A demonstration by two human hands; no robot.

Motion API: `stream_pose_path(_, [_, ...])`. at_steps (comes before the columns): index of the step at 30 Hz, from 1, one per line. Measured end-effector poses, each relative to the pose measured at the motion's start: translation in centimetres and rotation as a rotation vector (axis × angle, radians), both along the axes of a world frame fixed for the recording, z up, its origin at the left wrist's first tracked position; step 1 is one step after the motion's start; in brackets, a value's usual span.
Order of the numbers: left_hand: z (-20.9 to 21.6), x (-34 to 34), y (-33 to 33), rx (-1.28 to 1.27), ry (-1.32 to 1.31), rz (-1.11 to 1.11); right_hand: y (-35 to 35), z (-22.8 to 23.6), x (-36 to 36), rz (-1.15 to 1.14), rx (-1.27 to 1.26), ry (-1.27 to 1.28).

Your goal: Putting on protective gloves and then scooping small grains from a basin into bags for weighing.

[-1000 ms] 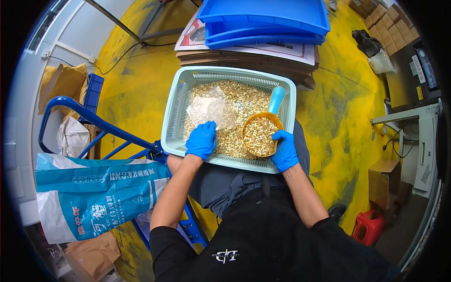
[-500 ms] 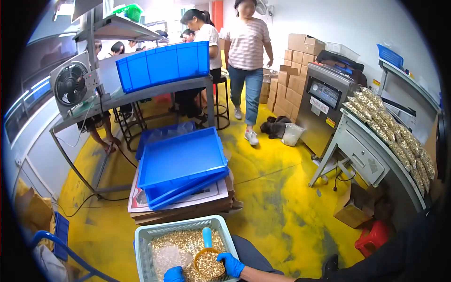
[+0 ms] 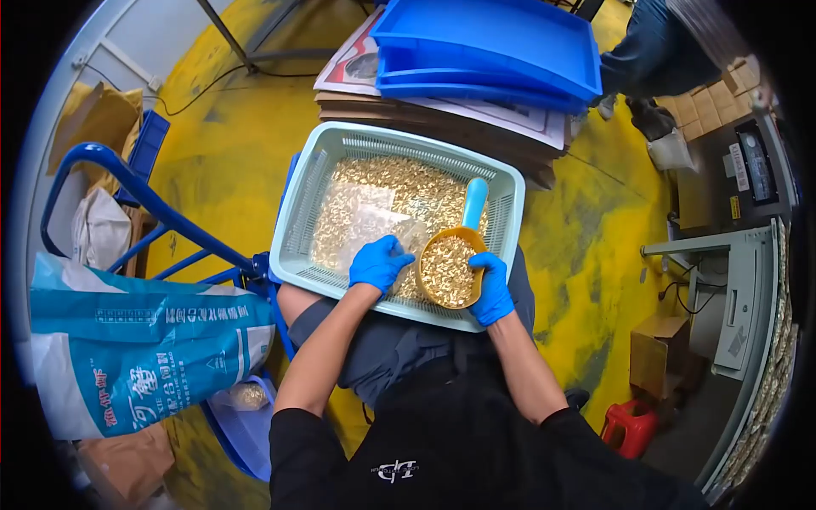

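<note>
A pale green plastic basket [image 3: 297, 183] rests on my lap, filled with small gold-coloured metal pieces [image 3: 425, 174]. My right hand [image 3: 493, 293], in a blue glove, grips the rim of a round yellow scoop [image 3: 423, 270] with a light blue handle [image 3: 476, 204]. Gold pieces [image 3: 449, 268] heap up inside the scoop. Left of it, my gloved left hand [image 3: 380, 263] has its fingers closed at the edge of a clear plastic bag [image 3: 361, 231]. That bag lies over the pieces in the basket.
Blue trays [image 3: 489, 42] sit on stacked cardboard [image 3: 425, 119] ahead. At left are a blue tubular frame [image 3: 136, 187] and a blue-and-white woven sack [image 3: 153, 340]. A red stool [image 3: 629, 429], a cardboard box [image 3: 659, 353] and a metal table [image 3: 739, 306] stand at right. A person [image 3: 659, 59] is at far right.
The view has tilted down and swung left, so the basket now sits mid-picture. The scoop stays in my right hand. The walking person has come nearer and to the right.
</note>
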State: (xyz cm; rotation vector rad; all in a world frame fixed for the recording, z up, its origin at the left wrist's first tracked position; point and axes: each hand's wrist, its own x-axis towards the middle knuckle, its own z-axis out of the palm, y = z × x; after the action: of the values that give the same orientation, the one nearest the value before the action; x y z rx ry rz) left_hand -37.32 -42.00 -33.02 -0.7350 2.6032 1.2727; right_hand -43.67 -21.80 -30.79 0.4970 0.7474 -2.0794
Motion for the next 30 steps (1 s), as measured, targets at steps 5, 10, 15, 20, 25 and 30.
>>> stream_pose_path(5, [0.4, 1.3, 0.4, -0.198, -0.075, -0.153, -0.9, 0.5, 1.3, 0.052, 0.003, -0.034])
stream_pose_path(10, [0.1, 1.3, 0.6, -0.32, -0.044, -0.319, -1.8, 0.7, 1.4, 0.1, 0.008, 0.011])
stream_pose_path(15, [0.9, 1.1, -0.3, -0.231, -0.057, -0.416, -1.4, 0.4, 0.3, 0.042, 0.03, 0.037])
stream_pose_path(20, [0.4, 0.9, -0.1, -0.193, -0.091, -0.472, -0.8, -0.7, -0.5, 0.026, 0.023, 0.04])
stream_pose_path(25, [-0.4, 1.9, -1.2, 0.007, -0.041, -0.302, -0.7, -1.1, -0.4, 0.015, 0.017, -0.001])
stream_pose_path(30, [1.1, 2.3, -1.0, -0.065, -0.166, -0.274, -0.2, 0.4, 0.5, -0.006, -0.026, 0.018])
